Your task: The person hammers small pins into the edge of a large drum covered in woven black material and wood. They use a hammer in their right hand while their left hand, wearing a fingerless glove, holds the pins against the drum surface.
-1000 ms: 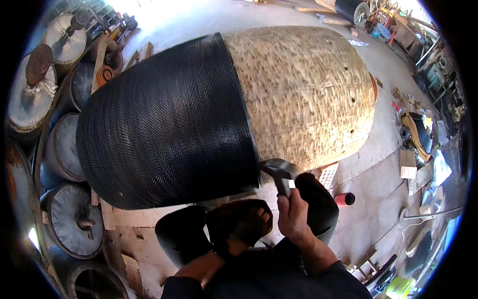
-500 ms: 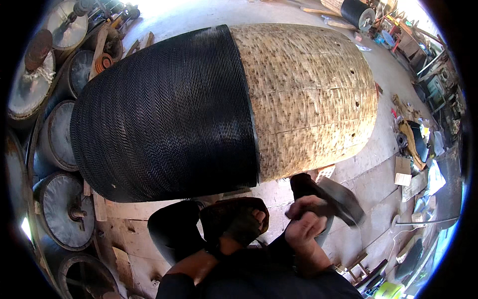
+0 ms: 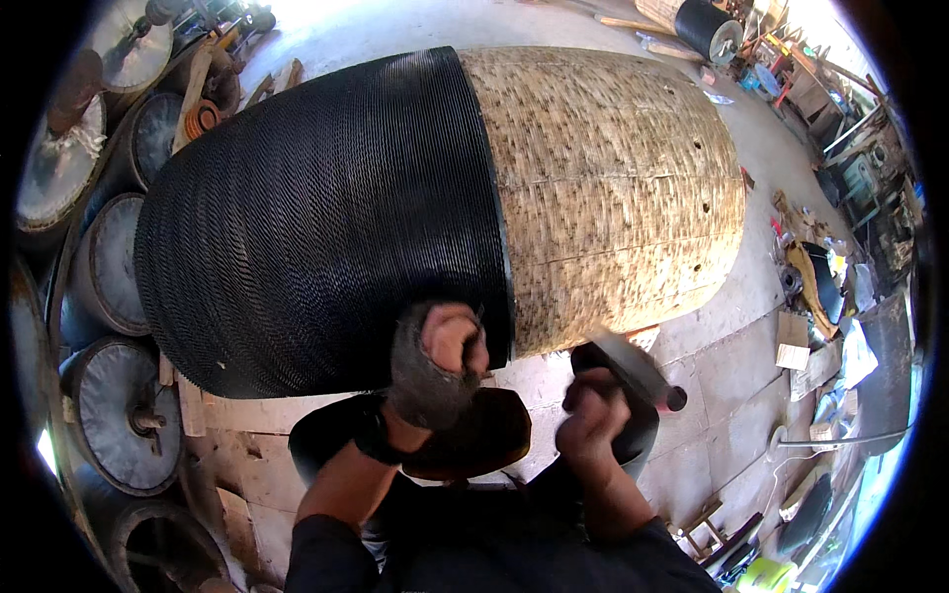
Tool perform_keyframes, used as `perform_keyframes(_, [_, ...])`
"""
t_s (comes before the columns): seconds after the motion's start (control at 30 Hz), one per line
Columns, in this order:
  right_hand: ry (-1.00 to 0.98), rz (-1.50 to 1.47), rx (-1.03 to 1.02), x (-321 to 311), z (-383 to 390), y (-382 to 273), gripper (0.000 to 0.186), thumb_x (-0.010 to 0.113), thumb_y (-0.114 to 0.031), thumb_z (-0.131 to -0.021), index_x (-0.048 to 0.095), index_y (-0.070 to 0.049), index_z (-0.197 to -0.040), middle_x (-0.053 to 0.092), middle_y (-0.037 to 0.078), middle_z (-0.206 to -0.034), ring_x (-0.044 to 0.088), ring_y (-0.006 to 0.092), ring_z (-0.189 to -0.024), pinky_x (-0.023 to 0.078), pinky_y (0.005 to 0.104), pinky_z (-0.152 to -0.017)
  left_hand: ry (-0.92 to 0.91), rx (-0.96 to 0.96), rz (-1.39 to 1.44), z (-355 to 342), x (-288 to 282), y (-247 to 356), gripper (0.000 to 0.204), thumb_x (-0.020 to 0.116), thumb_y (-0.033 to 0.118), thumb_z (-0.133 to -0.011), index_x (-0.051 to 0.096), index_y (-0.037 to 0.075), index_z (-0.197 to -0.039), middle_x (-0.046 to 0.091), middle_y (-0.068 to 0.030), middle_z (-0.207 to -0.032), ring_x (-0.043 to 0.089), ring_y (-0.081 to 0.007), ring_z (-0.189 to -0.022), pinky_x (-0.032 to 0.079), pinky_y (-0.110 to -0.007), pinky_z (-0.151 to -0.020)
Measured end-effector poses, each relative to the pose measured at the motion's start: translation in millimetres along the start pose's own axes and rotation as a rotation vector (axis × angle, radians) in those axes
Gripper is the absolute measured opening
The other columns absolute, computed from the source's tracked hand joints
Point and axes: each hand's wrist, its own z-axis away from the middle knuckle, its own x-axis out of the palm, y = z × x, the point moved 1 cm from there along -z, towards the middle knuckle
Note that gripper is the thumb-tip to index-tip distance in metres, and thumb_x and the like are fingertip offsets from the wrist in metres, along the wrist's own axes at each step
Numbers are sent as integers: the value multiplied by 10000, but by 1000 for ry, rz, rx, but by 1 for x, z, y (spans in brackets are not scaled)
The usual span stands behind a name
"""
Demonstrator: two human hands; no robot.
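Observation:
A large barrel lies sideways across my view, its left part covered in ridged black banding (image 3: pixel 297 217) and its right part pale, speckled wood (image 3: pixel 613 198) with small holes. My left hand (image 3: pixel 440 356), in a grey fingerless glove, is raised in front of the black part near its seam, fingers curled; anything inside them is hidden. My right hand (image 3: pixel 593 420) grips a hammer-like tool (image 3: pixel 623 366), blurred, below the barrel's wooden part. A dark brown pad (image 3: pixel 474 435) sits between my knees, under my left hand.
Several drum-like rollers with metal ends (image 3: pixel 124 415) are stacked along the left. Cardboard (image 3: pixel 793 341), scrap and tools line the right side. Another black-and-pale roller (image 3: pixel 707 30) lies at the back right on the concrete floor (image 3: pixel 732 395).
My left hand has risen from the brown pad to the barrel's front. My right hand and the tool moved right and down from the seam, then slightly up since half a second ago.

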Motion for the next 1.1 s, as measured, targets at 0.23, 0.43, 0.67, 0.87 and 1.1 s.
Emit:
perform_keyframes(0.23, [-5,-355,247,-3,-8,-29,328,396,-263,-1049,544,14,-955,512,35,-616,447,79,-504,336,226,-451,138,246,-349,-72,-9,-48,277,693,-4,-772,548,55,-1001,602,-120,-1062,613,-293,-915,506,-437,-779])
perform_keyframes(0.43, [-352,65,298,11,-14,-9,92,534,-58,-951,545,32,-968,552,191,-651,543,405,-559,449,410,-532,165,359,-465,-87,-8,-59,383,711,74,-780,551,50,-1127,586,-120,-1043,610,-291,-874,505,-446,-772])
perform_keyframes(0.67, [59,-402,5,3,-3,-18,200,404,-116,-990,540,24,-945,558,85,-708,509,153,-592,418,266,-535,142,243,-426,-85,-9,-62,297,694,27,-745,567,56,-1012,592,-120,-1060,605,-305,-908,507,-452,-770])
perform_keyframes(0.87, [-305,25,343,4,-11,-19,84,587,-53,-947,551,17,-976,599,200,-696,631,348,-592,477,412,-540,184,274,-443,-97,-10,-51,315,700,14,-714,582,73,-1000,597,-97,-1054,608,-289,-919,507,-431,-794])
perform_keyframes(1.1, [-92,36,-7,7,-13,-12,162,466,-114,-988,522,15,-908,567,149,-684,536,267,-547,444,356,-517,180,278,-454,-90,-8,-55,344,682,11,-726,585,57,-1053,567,-97,-1017,602,-287,-947,504,-454,-820])
